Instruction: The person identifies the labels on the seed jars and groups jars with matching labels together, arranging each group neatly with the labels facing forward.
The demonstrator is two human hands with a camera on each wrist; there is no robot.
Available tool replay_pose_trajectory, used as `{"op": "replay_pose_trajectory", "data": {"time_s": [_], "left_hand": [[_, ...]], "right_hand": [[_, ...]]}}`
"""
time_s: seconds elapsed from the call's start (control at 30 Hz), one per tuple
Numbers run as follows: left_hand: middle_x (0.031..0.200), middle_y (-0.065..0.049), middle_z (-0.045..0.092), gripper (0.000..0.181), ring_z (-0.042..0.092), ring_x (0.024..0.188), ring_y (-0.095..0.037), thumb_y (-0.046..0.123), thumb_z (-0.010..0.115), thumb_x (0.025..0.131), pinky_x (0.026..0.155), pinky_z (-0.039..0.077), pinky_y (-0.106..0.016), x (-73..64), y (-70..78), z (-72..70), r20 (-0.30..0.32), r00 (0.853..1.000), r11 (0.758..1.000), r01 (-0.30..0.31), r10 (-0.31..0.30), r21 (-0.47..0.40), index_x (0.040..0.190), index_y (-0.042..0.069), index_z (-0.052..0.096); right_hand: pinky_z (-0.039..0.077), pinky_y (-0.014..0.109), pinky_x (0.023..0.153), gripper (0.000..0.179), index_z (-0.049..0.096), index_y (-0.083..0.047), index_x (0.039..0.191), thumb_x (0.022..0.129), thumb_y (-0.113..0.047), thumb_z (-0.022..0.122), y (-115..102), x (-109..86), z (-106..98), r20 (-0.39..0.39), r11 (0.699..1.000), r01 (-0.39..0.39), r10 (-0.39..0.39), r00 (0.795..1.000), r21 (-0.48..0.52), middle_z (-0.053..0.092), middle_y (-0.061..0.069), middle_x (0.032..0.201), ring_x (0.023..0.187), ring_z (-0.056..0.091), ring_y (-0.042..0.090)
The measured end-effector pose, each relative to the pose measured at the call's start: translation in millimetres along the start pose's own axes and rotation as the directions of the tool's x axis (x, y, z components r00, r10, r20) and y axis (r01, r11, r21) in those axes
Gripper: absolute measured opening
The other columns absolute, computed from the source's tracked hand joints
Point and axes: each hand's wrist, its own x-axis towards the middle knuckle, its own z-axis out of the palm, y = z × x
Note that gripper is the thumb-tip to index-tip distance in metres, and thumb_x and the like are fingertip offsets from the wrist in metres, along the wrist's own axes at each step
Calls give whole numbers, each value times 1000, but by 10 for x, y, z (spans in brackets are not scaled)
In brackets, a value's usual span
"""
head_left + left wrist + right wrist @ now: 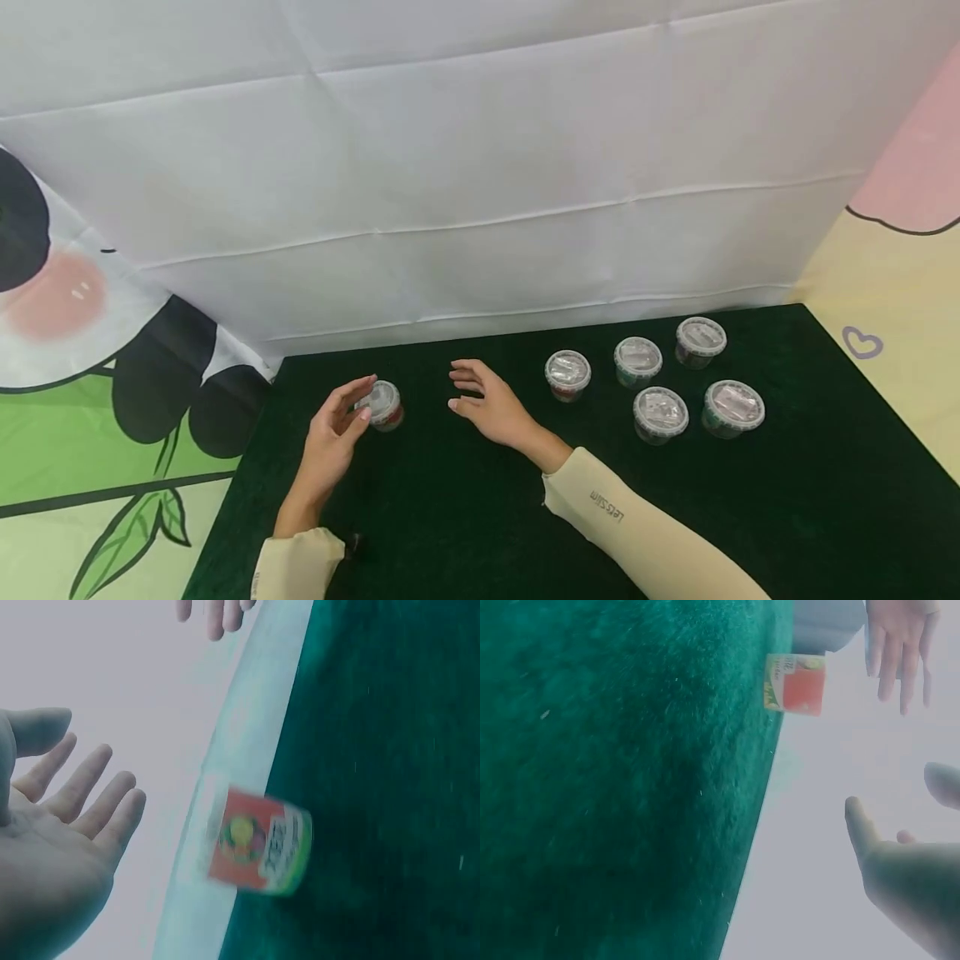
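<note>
A small clear plastic tub with a white-rimmed lid [387, 408] stands upright on the left part of the dark green cloth. Its red label with a fruit picture shows in the left wrist view, where the tub [255, 844] is a little blurred. My left hand [328, 442] is beside and above it, fingers loosely bent and spread. In the left wrist view a gap separates that hand [67, 832] from the tub. To the right of the tub hovers my right hand [495, 410], holding nothing, fingers relaxed. The right wrist view shows the same tub [799, 684] beyond the right hand [907, 877].
Several similar lidded tubs stand grouped on the right: one nearest the middle [567, 375], others behind [701, 342] and in front [733, 407]. A white cloth wall [480, 208] rises behind the green-covered table [465, 533]. Printed cloths hang at both sides.
</note>
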Motion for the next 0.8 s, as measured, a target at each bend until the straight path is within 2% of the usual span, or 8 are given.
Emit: {"op": "replay_pose_trajectory", "data": {"time_s": [0.13,0.37,0.47,0.57,0.7,0.8], "left_hand": [[157,-24,49,41,50,137,-1,2,52,110,108,42,-11,18,58,167,48,998,999,-37,37,-13,151,-2,47],[155,-18,53,41,50,143,-32,6,55,110,111,43,-19,84,180,461,159,986,999,-49,46,13,151,4,50],[156,-17,52,42,50,144,-37,8,54,110,114,44,-28,112,214,571,202,979,1000,-23,22,2,152,6,50],[156,-17,51,42,49,144,-38,8,53,111,117,44,-46,138,223,686,231,973,1000,8,-3,-19,152,6,48],[156,-15,51,42,49,144,-37,10,52,111,116,41,-62,173,197,848,267,963,998,51,-37,-46,153,5,47],[156,-15,51,42,50,143,-36,11,52,111,115,42,-62,200,162,963,287,956,995,77,-57,-57,153,6,47]], "right_hand": [[48,47,115,55,39,3,155,105,-2,62,-17,-114,-94,-11,1000,11,-11,1000,15,50,26,154,143,51,41],[49,47,114,55,41,4,154,103,0,63,-36,-286,-246,-56,1000,16,-15,998,15,52,26,152,142,53,40],[48,49,114,55,42,4,153,103,2,63,-16,-343,-297,-73,1000,4,-2,997,25,52,26,152,142,52,41],[47,50,116,54,41,4,153,103,3,61,17,-398,-355,-87,999,-9,13,996,49,51,27,153,143,50,43],[46,49,116,54,41,6,153,103,4,61,58,-487,-433,-118,998,-31,38,992,63,50,28,153,144,49,44],[47,47,115,54,40,6,153,103,4,61,75,-559,-488,-144,996,-50,60,988,77,49,29,154,144,48,45]]}}
